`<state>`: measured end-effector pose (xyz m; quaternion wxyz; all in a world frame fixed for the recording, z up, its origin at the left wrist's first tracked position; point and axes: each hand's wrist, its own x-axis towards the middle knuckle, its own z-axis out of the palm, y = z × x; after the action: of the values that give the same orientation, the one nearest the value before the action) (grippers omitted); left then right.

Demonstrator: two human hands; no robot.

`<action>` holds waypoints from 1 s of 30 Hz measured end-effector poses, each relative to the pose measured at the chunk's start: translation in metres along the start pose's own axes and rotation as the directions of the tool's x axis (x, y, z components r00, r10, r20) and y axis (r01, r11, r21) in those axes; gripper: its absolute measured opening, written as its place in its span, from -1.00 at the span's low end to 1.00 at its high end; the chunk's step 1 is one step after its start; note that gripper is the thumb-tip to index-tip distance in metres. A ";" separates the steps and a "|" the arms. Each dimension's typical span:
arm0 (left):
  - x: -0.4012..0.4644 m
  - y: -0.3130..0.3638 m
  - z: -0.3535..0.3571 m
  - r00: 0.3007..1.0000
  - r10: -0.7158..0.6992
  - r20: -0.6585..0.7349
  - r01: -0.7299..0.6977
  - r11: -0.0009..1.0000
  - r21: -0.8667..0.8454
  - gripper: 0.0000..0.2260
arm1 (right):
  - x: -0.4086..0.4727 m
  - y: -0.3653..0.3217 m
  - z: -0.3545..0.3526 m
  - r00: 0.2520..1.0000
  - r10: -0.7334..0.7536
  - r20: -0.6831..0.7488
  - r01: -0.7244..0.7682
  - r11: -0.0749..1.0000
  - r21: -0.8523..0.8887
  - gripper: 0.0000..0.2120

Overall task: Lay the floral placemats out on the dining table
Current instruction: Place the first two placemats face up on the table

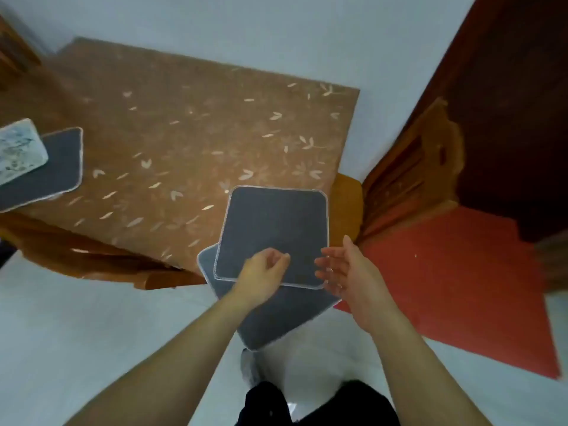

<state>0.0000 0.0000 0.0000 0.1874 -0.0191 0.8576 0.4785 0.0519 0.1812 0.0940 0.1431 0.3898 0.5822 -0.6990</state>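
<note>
Two placemats lie grey backing up at the near right corner of the dining table (190,124). The upper placemat (276,222) rests square on the corner. The lower placemat (276,315) sticks out from under it, past the table edge and over the floor. My left hand (261,272) has its fingers curled and pinched on the upper mat's near edge. My right hand (347,272) is open, palm turned inward, beside that mat's near right corner. At the far left a floral placemat (18,149) lies face up on another grey-backed mat (52,167).
The table carries a brown cloth with pale leaf shapes. A wooden chair (347,198) stands at the table's right corner and another (123,265) along the near edge. A carved wooden door (415,167) and a red mat (461,272) are at the right.
</note>
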 end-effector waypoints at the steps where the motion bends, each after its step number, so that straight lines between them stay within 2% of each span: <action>1: 0.007 -0.009 -0.001 0.996 0.066 0.067 -0.076 0.984 0.159 -0.80 | 0.002 0.004 0.005 1.000 0.022 -0.022 -0.022 0.999 0.030 -0.51; 3: 0.019 -0.028 0.001 0.959 0.177 0.221 -0.254 0.884 0.393 -0.83 | 0.004 0.013 0.009 0.997 0.040 -0.067 -0.038 0.998 0.040 -0.51; 5: 0.028 -0.043 -0.001 0.900 0.170 0.401 -0.382 0.750 0.540 -0.77 | 0.003 0.024 0.011 0.994 0.040 -0.105 -0.037 0.999 0.037 -0.52; 8: 0.048 -0.058 -0.006 0.820 0.181 0.542 -0.557 0.468 0.686 -0.73 | 0.010 0.033 0.010 0.986 0.057 -0.159 -0.047 0.997 0.066 -0.53; 12: 0.064 -0.068 -0.011 0.729 0.237 0.642 -0.684 0.250 0.685 -0.72 | 0.021 0.038 0.008 0.975 0.059 -0.215 -0.042 0.996 0.083 -0.52; 14: 0.066 -0.072 -0.011 0.693 0.250 0.676 -0.720 0.202 0.663 -0.70 | 0.024 0.040 0.008 0.971 0.052 -0.234 -0.029 0.995 0.098 -0.52; 17: 0.065 -0.078 -0.010 0.679 0.250 0.690 -0.734 0.187 0.653 -0.62 | 0.027 0.041 0.015 0.968 0.042 -0.248 -0.018 0.995 0.099 -0.52; 19: 0.064 -0.082 -0.012 0.679 0.249 0.690 -0.734 0.216 0.644 -0.61 | 0.030 0.044 0.022 0.970 0.045 -0.240 -0.023 0.995 0.094 -0.53; 20: 0.065 -0.083 -0.014 0.692 0.251 0.677 -0.722 0.260 0.641 -0.63 | 0.030 0.044 0.026 0.969 0.050 -0.241 -0.029 0.995 0.093 -0.53; 24: 0.073 -0.079 -0.031 0.814 0.248 0.526 -0.570 0.518 0.638 -0.78 | 0.037 0.047 0.036 0.966 0.083 -0.243 -0.055 0.991 0.118 -0.53; 30: 0.093 -0.069 -0.074 0.867 0.376 0.327 -0.499 0.660 0.562 -0.79 | 0.054 0.041 0.055 0.982 0.100 -0.159 -0.081 0.989 0.125 -0.51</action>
<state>-0.0940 -0.0853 -0.0526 0.1393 0.2962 0.9248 0.1937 0.0225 0.1330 0.0280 0.1029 0.4800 0.5313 -0.6904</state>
